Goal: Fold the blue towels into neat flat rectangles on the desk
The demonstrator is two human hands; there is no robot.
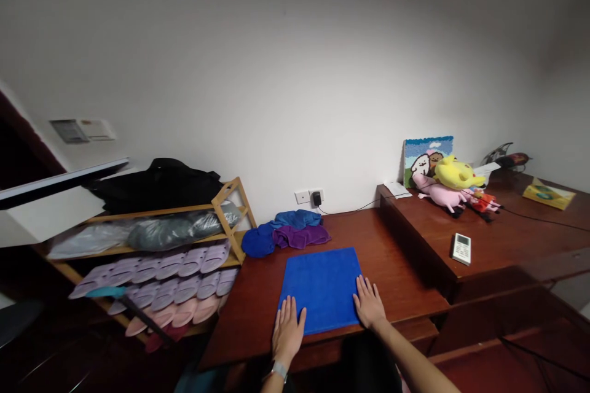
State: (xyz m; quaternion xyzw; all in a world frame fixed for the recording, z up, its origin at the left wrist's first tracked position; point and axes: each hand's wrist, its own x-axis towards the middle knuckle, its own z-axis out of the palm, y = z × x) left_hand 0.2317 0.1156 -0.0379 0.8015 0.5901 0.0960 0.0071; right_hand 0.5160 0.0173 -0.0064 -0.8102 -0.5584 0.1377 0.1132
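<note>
A blue cloth (pixel 321 288) lies spread flat in a rough square on the brown wooden desk (pixel 387 258). My left hand (pixel 288 328) rests palm down at its near left corner, fingers stretched out over the edge. At the right edge, my right hand (pixel 369 302) lies flat with its fingers spread, touching the cloth's border. Neither hand grasps anything. Behind the cloth, against the wall, sit a crumpled purple cloth (pixel 302 236) and crumpled blue cloths (pixel 258 241) in a loose heap.
Left of the desk stands a wooden rack (pixel 235 221) with several slippers (pixel 188 262) and a black bag (pixel 161 184). On the raised right surface are plush toys (pixel 454 173), a white remote (pixel 461 249), a tissue pack (pixel 548 193) and a picture (pixel 418 163). A charger (pixel 316 198) plugs into the wall.
</note>
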